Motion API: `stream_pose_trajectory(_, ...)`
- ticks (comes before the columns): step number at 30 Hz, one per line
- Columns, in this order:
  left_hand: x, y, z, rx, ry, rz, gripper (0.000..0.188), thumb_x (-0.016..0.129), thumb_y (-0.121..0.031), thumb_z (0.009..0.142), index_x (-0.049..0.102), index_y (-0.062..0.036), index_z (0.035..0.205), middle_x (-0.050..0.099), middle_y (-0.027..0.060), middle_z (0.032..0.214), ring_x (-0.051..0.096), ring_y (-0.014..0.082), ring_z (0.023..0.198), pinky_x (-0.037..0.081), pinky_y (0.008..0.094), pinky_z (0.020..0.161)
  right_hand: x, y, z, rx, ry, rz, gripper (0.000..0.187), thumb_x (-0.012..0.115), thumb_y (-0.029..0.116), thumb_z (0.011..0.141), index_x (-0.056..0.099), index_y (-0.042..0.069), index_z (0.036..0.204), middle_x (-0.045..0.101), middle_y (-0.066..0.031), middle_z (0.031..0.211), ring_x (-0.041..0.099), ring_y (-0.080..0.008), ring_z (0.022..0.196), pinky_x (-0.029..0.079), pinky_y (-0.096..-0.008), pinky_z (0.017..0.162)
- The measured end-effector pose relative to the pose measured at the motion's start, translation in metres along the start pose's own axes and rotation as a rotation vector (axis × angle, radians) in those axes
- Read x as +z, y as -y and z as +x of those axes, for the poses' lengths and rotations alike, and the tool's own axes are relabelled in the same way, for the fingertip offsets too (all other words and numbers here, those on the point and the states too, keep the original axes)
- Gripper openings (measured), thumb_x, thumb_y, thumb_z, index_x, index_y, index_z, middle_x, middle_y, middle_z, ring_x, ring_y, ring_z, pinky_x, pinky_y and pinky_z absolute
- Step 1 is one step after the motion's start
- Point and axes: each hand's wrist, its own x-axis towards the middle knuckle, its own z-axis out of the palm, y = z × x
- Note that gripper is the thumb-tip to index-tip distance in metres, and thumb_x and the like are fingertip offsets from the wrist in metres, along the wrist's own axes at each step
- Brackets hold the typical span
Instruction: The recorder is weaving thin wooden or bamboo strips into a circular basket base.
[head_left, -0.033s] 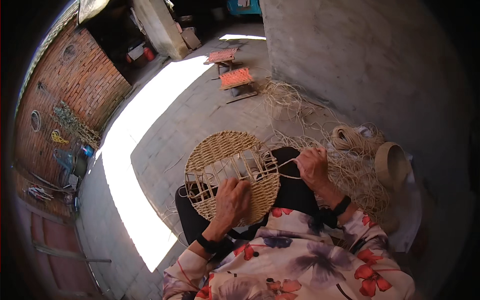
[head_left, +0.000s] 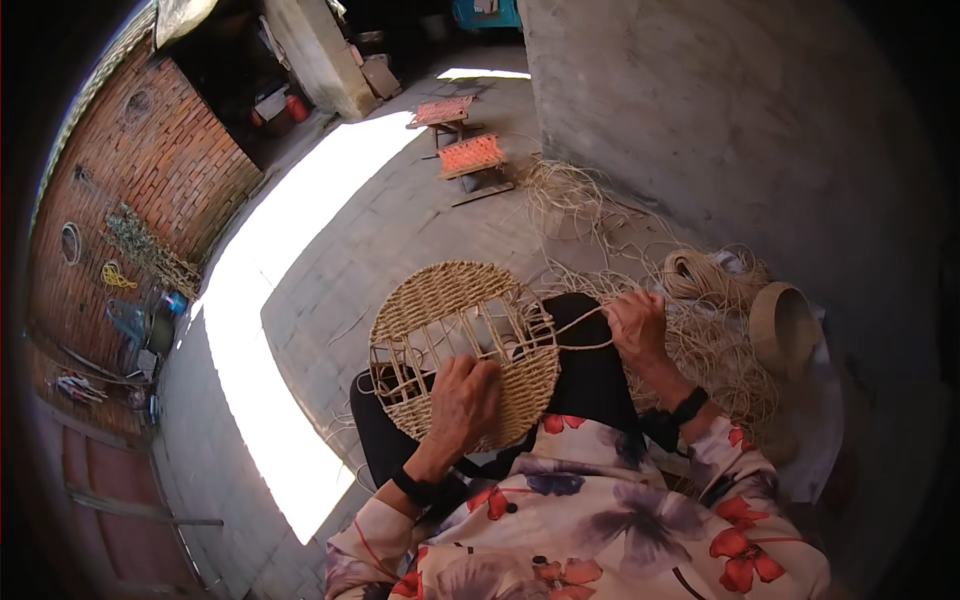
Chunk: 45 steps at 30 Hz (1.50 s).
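A round woven panel (head_left: 445, 288) rests on the person's lap, its top and lower right filled with straw-coloured cord, its middle crossed by open bars. The left hand (head_left: 465, 400) lies over its lower middle, fingers curled inward; their tips are hidden, so what they grip cannot be told. The right hand (head_left: 637, 322) is just beside the panel, apart from it, fingers pinched closed on a cord (head_left: 585, 348) running from the panel's right edge. Dark trousers (head_left: 590, 390) show underneath. Beyond the right hand, loose cord (head_left: 700, 360) lies heaped on the floor, with a thicker coil (head_left: 690, 272) behind. Next to it a tan round tub (head_left: 768, 328) leans over; its contents cannot be made out. Two red-topped stools (head_left: 472, 154) stand farther off.
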Motion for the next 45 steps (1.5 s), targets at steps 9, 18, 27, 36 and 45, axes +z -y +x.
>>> stream_pose_trajectory(9, 0.001, -0.009, 0.01, -0.009, 0.018, 0.104, 0.014, 0.068, -0.011, 0.079, 0.064, -0.0099, 0.092, 0.053, 0.0093, 0.084, 0.053, 0.0287, 0.082, 0.038, 0.0409, 0.074, 0.004, 0.04, 0.011, -0.359, 0.198, 0.064, 0.016, 0.072, 0.01, 0.077, 0.064, 0.008, 0.091, 0.062, -0.0063, 0.1, 0.056, -0.0261, 0.107, 0.036, -0.0477, 0.1)
stream_pose_trajectory(18, 0.001, -0.005, 0.006, -0.007, 0.017, 0.089, 0.015, 0.067, -0.013, 0.081, 0.065, -0.0113, 0.096, 0.055, 0.0075, 0.085, 0.054, 0.0262, 0.083, 0.036, 0.0399, 0.076, -0.023, -0.093, 0.004, 0.303, 0.158, -0.267, 0.013, 0.065, 0.01, 0.081, 0.065, 0.007, 0.094, 0.061, -0.0081, 0.1, 0.055, -0.0292, 0.099, 0.037, -0.0467, 0.086)
stream_pose_trajectory(27, -0.021, 0.003, 0.013, -0.073, -0.136, 0.067, 0.02, 0.069, -0.007, 0.079, 0.066, -0.0102, 0.098, 0.06, 0.0074, 0.091, 0.057, 0.0261, 0.089, 0.038, 0.0382, 0.08, 0.009, 0.032, 0.015, -0.454, 0.147, 0.126, 0.014, 0.072, 0.014, 0.078, 0.061, 0.008, 0.085, 0.061, -0.0054, 0.095, 0.057, -0.0236, 0.1, 0.039, -0.0444, 0.096)
stream_pose_trajectory(36, -0.109, 0.071, 0.002, -0.465, -0.645, -0.02, 0.017, 0.062, -0.003, 0.088, 0.066, -0.0022, 0.105, 0.064, 0.0082, 0.091, 0.061, 0.0177, 0.081, 0.049, 0.0324, 0.079, -0.08, -0.262, -0.071, 0.749, 0.303, -0.726, 0.018, 0.058, 0.013, 0.091, 0.063, 0.002, 0.105, 0.06, -0.0178, 0.11, 0.056, -0.0355, 0.106, 0.045, -0.0505, 0.087)
stream_pose_trajectory(45, -0.006, 0.01, 0.031, 0.164, 0.094, -0.056, 0.023, 0.068, -0.006, 0.078, 0.065, -0.008, 0.101, 0.057, 0.0095, 0.086, 0.056, 0.0298, 0.084, 0.042, 0.0413, 0.072, -0.032, -0.003, 0.005, 0.014, 0.35, 0.441, 0.038, 0.075, 0.024, 0.077, 0.067, 0.005, 0.109, 0.059, -0.0108, 0.098, 0.059, -0.0274, 0.095, 0.048, -0.0385, 0.084)
